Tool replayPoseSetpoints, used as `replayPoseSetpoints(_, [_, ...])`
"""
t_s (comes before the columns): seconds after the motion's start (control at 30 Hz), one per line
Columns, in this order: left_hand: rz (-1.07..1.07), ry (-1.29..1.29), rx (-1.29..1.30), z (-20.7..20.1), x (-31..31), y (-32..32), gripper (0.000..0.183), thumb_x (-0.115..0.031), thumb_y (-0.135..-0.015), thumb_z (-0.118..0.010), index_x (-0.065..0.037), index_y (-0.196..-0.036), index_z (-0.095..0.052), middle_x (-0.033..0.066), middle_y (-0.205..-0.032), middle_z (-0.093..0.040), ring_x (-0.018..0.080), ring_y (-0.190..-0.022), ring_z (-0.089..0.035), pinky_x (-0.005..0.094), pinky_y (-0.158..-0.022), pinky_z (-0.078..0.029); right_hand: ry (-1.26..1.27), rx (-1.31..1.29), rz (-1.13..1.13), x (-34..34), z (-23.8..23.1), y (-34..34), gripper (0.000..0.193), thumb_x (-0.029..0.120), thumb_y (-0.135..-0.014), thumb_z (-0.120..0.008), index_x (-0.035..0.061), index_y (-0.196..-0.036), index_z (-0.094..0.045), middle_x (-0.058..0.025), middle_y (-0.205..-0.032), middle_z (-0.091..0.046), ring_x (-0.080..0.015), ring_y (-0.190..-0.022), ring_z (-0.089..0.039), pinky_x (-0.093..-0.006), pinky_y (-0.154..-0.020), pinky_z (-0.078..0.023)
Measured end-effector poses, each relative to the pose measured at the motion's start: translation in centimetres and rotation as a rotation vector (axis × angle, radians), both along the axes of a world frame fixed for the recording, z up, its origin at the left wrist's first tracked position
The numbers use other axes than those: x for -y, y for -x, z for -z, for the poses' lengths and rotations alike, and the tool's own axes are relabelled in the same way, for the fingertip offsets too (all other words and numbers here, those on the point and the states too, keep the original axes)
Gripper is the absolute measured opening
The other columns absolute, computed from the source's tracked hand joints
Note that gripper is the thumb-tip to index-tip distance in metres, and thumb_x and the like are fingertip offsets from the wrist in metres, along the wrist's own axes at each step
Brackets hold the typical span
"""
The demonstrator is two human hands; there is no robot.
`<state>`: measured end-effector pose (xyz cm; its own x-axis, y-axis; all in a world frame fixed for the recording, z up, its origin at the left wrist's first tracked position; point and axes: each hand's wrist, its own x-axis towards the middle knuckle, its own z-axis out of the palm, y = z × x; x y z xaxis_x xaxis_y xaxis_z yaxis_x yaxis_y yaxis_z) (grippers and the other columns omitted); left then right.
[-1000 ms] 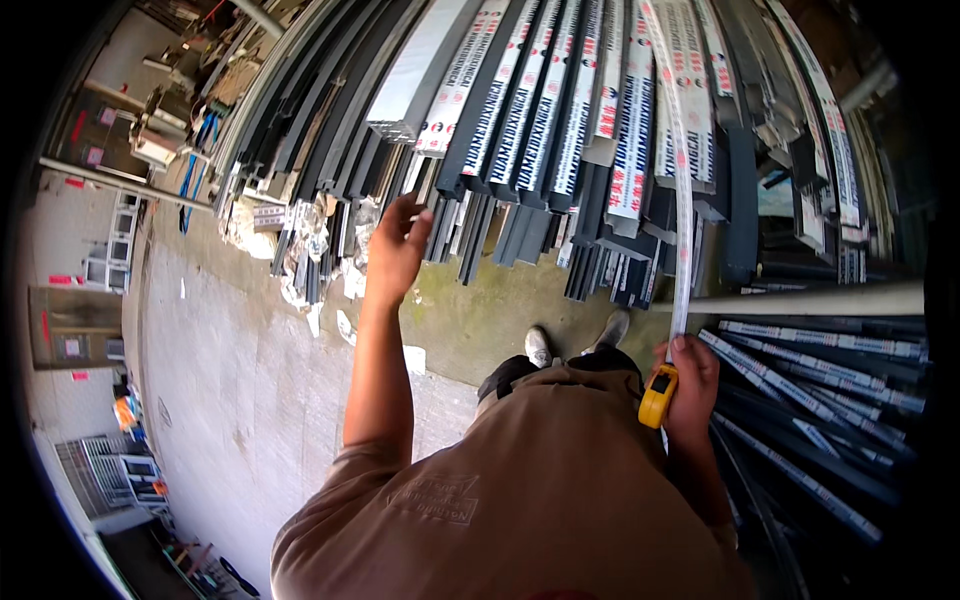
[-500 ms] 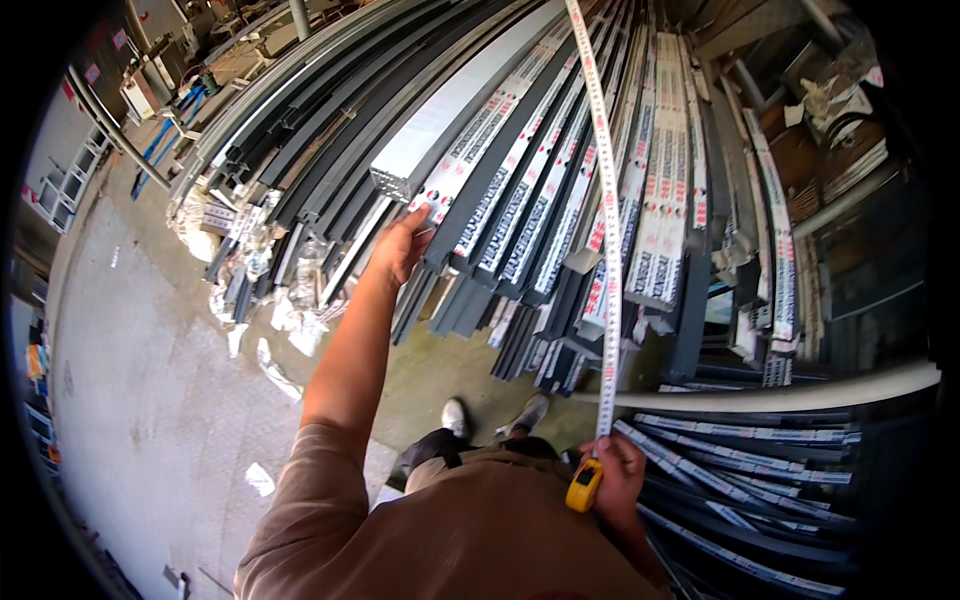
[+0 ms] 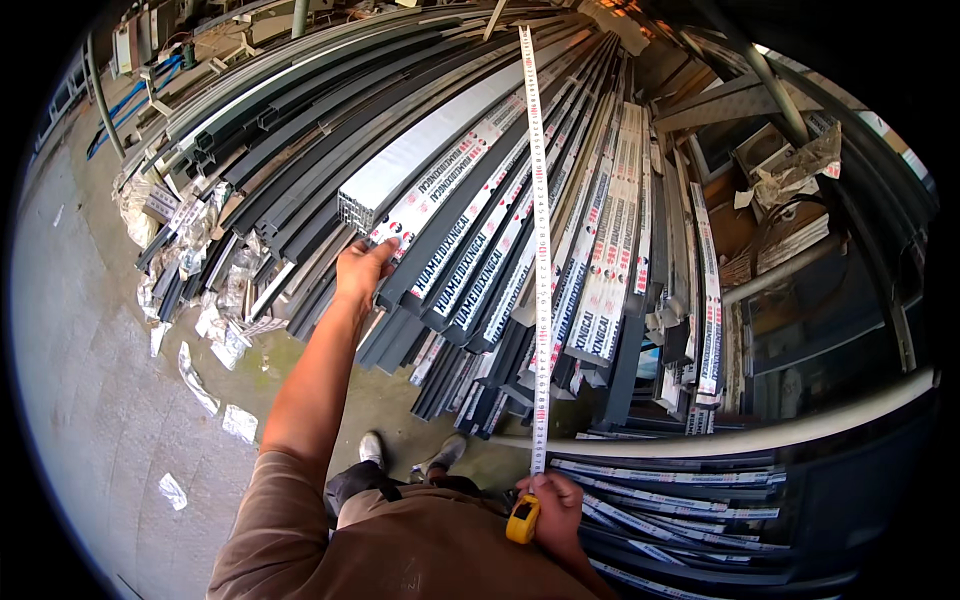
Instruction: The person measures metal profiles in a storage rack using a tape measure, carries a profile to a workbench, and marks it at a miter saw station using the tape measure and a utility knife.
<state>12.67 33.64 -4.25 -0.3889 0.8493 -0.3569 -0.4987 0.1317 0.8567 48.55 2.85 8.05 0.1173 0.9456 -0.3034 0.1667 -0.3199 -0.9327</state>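
Near my body, my right hand [image 3: 560, 502] is closed round a yellow tape measure [image 3: 521, 521]. Its white blade [image 3: 542, 270] runs out straight over the stack, and the free tip shows at the far end. My left hand [image 3: 364, 268] grips the near end of a long metal profile [image 3: 405, 217] covered in white printed film, thumb on top; the other fingers are partly hidden. Just beyond that hand lies a silvery-white box profile [image 3: 400, 180] with an open end. To the right are several dark grey profiles [image 3: 465, 285] with printed film strips.
Darker profiles [image 3: 300, 130] fan out at left, with torn plastic film [image 3: 215, 320] at their ends. Scraps [image 3: 240, 423] lie on the grey floor [image 3: 110, 400]. A pale curved rail [image 3: 750, 438] crosses at right, above another stack of profiles [image 3: 680, 500]. Framed glass panels [image 3: 820, 340] stand beyond.
The view has swung, so the stack and both hands appear farther left and lower. The tape blade's far tip has come into sight. Both hands keep their holds.
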Motion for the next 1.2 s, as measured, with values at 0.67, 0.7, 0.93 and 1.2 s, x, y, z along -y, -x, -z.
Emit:
replayPoseSetpoints(0.67, [0.003, 0.016, -0.874, -3.1, 3.6, 1.0, 0.038, -0.027, -0.076, -0.093, -0.002, -0.099, -0.077, 0.0080, -0.064, -0.064, 0.0181, -0.057, -0.060, 0.0370, -0.060, -0.049, 0.014, -0.003, -0.060, -2.7, -0.9, 0.9, 0.028, 0.016, -0.109, -0.061, -0.0057, -0.099, -0.075, -0.0074, -0.083, -0.072, -0.0101, -0.074, -0.065, -0.0262, -0.068, -0.049])
replayPoseSetpoints(0.7, [0.011, 0.003, -0.948, -2.4, 3.8, 1.5, 0.039, -0.028, -0.076, -0.093, -0.002, -0.102, -0.078, 0.0082, -0.066, -0.065, 0.0201, -0.058, -0.061, 0.0375, -0.061, -0.050, 0.014, -0.014, -0.054, -2.7, -1.0, 1.0, 0.028, 0.016, -0.109, -0.061, -0.0056, -0.099, -0.075, -0.0073, -0.083, -0.072, -0.0102, -0.074, -0.066, -0.0261, -0.068, -0.049])
replayPoseSetpoints(0.93, [-0.047, -0.048, -1.286, -2.4, 8.7, 3.6, 0.046, -0.032, -0.077, -0.091, -0.012, -0.117, -0.080, 0.0157, -0.083, -0.077, 0.0343, -0.079, -0.077, 0.0424, -0.074, -0.061, 0.017, 0.012, -0.076, -2.3, -2.0, 1.5, 0.028, 0.016, -0.109, -0.060, -0.0055, -0.099, -0.075, -0.0074, -0.083, -0.072, -0.0101, -0.073, -0.066, -0.0260, -0.069, -0.050])
replayPoseSetpoints(1.2, [-0.128, 0.015, -1.224, -0.7, 19.1, 5.0, 0.050, -0.031, -0.077, -0.093, -0.007, -0.118, -0.079, 0.0154, -0.092, -0.080, 0.0287, -0.082, -0.079, 0.0386, -0.078, -0.062, -0.001, 0.007, -0.245, -4.0, -0.7, 3.0, 0.031, 0.023, -0.107, -0.061, -0.0050, -0.096, -0.069, -0.0129, -0.080, -0.070, -0.0196, -0.066, -0.069, -0.0329, -0.062, -0.055])
